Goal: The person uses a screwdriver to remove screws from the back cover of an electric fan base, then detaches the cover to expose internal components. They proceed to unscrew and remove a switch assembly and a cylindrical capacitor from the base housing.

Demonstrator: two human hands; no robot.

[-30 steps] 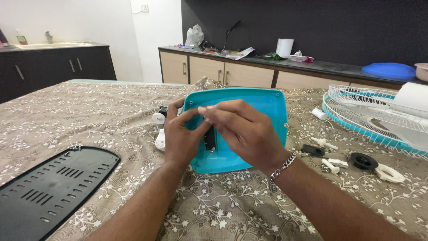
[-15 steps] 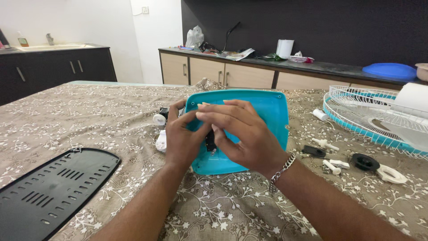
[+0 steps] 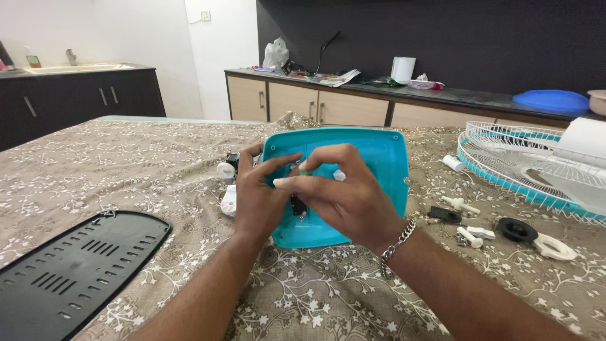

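A teal plastic base cover (image 3: 379, 158) with rounded corners stands tilted on the table in front of me. My left hand (image 3: 255, 199) grips its left edge, thumb over the front. My right hand (image 3: 344, 196) reaches across the cover's inner face, fingers curled around a small black part (image 3: 297, 206) set into the cover near its lower left. Most of that part is hidden by my fingers. A metal bracelet sits on my right wrist.
A black slotted plate (image 3: 69, 268) lies at the left front. White knobs (image 3: 226, 168) sit behind my left hand. Right of the cover are white screws (image 3: 459, 203), black pieces (image 3: 516, 229), a white ring (image 3: 555, 246) and a fan grille (image 3: 530, 167). Cabinets line the far wall.
My right hand's fingers have curled down and shifted slightly left over the black part. The left hand and the teal cover stay where they were.
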